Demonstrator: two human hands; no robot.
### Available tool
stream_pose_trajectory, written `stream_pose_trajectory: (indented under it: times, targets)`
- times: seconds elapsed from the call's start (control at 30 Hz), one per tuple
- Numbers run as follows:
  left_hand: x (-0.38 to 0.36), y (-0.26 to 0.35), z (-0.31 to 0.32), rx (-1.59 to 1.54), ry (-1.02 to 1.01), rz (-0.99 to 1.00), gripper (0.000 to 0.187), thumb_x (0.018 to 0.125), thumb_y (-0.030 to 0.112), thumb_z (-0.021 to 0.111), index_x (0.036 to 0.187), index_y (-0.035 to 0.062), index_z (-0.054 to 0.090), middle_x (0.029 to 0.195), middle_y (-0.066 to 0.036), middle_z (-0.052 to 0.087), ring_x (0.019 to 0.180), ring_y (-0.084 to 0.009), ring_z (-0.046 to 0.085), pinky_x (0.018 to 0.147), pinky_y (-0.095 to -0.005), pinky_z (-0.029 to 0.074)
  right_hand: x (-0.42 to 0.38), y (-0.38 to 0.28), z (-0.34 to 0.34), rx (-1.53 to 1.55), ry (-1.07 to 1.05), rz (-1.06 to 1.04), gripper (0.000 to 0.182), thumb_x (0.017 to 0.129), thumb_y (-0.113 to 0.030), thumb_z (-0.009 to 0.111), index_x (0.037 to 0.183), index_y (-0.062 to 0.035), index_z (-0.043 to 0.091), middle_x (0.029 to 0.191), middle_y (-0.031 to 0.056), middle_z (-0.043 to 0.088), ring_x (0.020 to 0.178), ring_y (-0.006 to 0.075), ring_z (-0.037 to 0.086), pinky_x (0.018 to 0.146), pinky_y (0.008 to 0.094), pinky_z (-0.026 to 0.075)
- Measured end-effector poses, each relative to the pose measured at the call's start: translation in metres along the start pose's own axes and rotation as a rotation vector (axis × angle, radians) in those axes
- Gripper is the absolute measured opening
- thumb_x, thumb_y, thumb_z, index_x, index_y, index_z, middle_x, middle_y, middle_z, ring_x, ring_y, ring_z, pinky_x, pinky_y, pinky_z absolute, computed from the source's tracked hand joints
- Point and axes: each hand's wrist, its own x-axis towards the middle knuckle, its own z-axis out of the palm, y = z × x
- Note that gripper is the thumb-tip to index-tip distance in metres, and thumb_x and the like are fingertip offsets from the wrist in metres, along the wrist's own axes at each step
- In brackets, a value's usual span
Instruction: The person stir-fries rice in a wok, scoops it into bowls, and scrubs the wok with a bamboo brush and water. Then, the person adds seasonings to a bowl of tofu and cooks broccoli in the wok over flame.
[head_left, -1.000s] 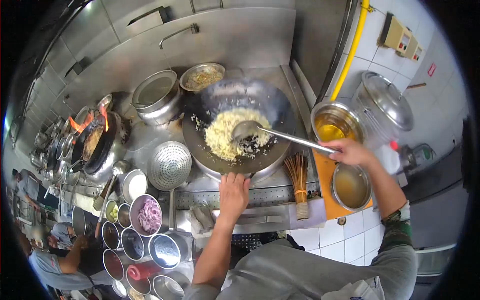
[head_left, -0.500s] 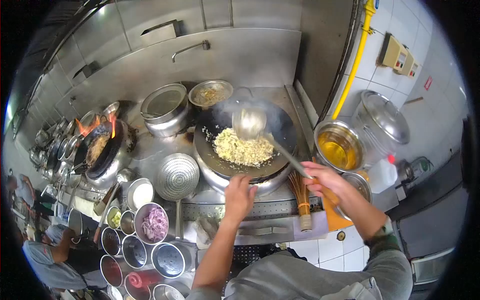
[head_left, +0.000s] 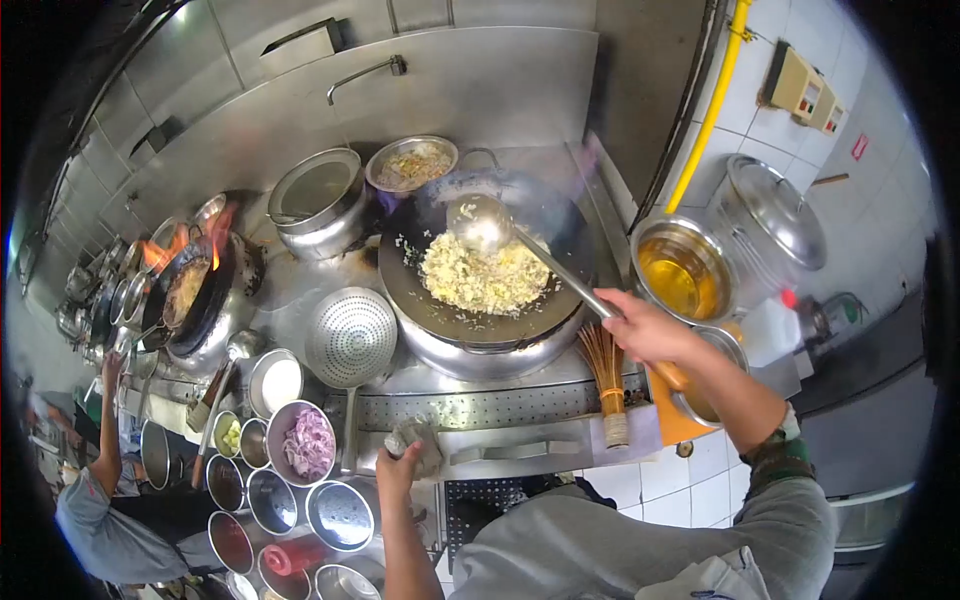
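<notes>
Left hand (head_left: 398, 462) dropped onto cloth (head_left: 418, 440); right fingers (head_left: 640, 325) grip ladle (head_left: 484, 224) pointing up-left.

Steel ladle (head_left: 482, 224) tilted over yellow fried rice (head_left: 484, 276) in dark wok (head_left: 440, 300); grey cloth (head_left: 415, 437) on counter edge.

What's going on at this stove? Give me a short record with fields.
Right hand: grips the ladle handle
Ladle: bowl raised over the fried rice
Wok: on the burner, holding the rice
Left hand: on a grey cloth at the counter edge
Nearby: oil pot, bamboo brush, sliced onion bowl
</notes>
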Motion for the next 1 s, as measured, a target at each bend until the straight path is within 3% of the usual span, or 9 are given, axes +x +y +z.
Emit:
stream_pose_trajectory:
  times: [0.13,0.27,0.37,0.5,0.6,0.7,0.8,0.87,1.0]
  targets:
    - [-0.004,0.028,-0.006,-0.014,-0.123,-0.086,0.043,0.077,0.028,0.073,0.102,-0.0052,0.061,0.093,-0.015,0.066,0.084,-0.0226,0.063,0.074,-0.0345,0.049,0.001,-0.008,0.003,0.771,-0.404,0.379,0.05,0.097,-0.021,0.046,0.144,-0.0172,0.029,0.071,0.0018,0.051,0.049,0.0104,0.049,0.043,0.0262,0.044]
    - [-0.036,0.074,-0.029,-0.34,-0.152,0.03,0.045,0.081,0.032,0.07,0.11,-0.0004,0.06,0.098,-0.013,0.066,0.088,-0.0243,0.064,0.077,-0.0361,0.05,0.005,0.015,0.023,-0.228,0.096,-0.259,0.048,0.098,-0.016,0.043,0.144,-0.0192,0.029,0.066,-0.0008,0.044,0.044,0.0063,0.042,0.036,0.0229,0.036]
    - [-0.042,0.11,-0.01,-1.182,-0.268,-0.29,0.054,0.088,0.041,0.06,0.131,0.0109,0.046,0.124,-0.012,0.055,0.109,-0.0306,0.057,0.089,-0.0479,0.049,-0.026,-0.018,-0.023,0.656,-0.346,0.394,0.043,0.097,-0.021,0.047,0.139,-0.0199,0.037,0.066,-0.001,0.046,0.045,0.0084,0.041,0.039,0.0247,0.036]
    - [0.013,0.144,0.07,-0.977,-0.563,-0.36,0.055,0.089,0.058,0.051,0.125,0.0156,0.05,0.119,-0.008,0.057,0.104,-0.026,0.057,0.08,-0.0443,0.048,-0.003,0.019,0.006,0.875,-0.361,0.46,0.043,0.097,-0.021,0.047,0.139,-0.0203,0.038,0.065,-0.0024,0.044,0.045,0.0071,0.04,0.038,0.0238,0.035]
    - [0.008,0.21,0.095,-1.014,-0.648,-0.433,0.043,0.093,0.051,0.049,0.117,0.0147,0.052,0.11,-0.008,0.061,0.096,-0.0257,0.06,0.079,-0.0496,0.048,-0.017,0.034,-0.01,-0.257,-0.005,-0.097,0.054,0.094,-0.022,0.052,0.144,-0.0252,0.033,0.077,0.0095,0.06,0.055,0.0241,0.056,0.054,0.039,0.049]
    - [0.018,0.231,0.115,-0.834,-0.572,-0.41,0.035,0.094,0.039,0.05,0.113,0.0094,0.053,0.104,-0.011,0.062,0.09,-0.0262,0.062,0.077,-0.0484,0.051,-0.061,0.058,-0.053,-0.144,0.074,-0.336,0.058,0.086,-0.014,0.062,0.14,-0.0262,0.043,0.1,0.0166,0.064,0.084,0.0278,0.063,0.078,0.039,0.049]
    - [0.035,0.193,0.142,-0.842,-0.64,-0.465,0.032,0.092,0.02,0.048,0.119,0.0037,0.049,0.11,-0.017,0.059,0.092,-0.0328,0.062,0.081,-0.0509,0.053,-0.077,0.039,-0.071,-0.152,-0.14,0.122,0.057,0.083,-0.009,0.064,0.135,-0.0231,0.049,0.114,0.0133,0.063,0.1,0.0244,0.062,0.087,0.036,0.047]
    - [0.01,0.2,0.14,-0.929,-0.617,-0.434,0.024,0.092,0.017,0.044,0.103,-0.0013,0.056,0.093,-0.017,0.063,0.081,-0.0257,0.064,0.069,-0.0373,0.056,-0.084,0.055,-0.087,-0.011,-0.086,-0.056,0.054,0.083,-0.007,0.063,0.134,-0.0187,0.051,0.12,0.0101,0.063,0.095,0.0204,0.063,0.085,0.0331,0.048]
    - [-0.073,0.253,0.085,-0.909,-0.635,-0.522,0.024,0.094,0.014,0.037,0.109,-0.0002,0.05,0.097,-0.018,0.062,0.081,-0.0285,0.064,0.068,-0.0424,0.057,-0.099,0.048,-0.118,0.272,-0.41,0.121,0.053,0.084,-0.006,0.061,0.135,-0.0133,0.05,0.122,0.0069,0.062,0.095,0.015,0.061,0.081,0.0312,0.049]
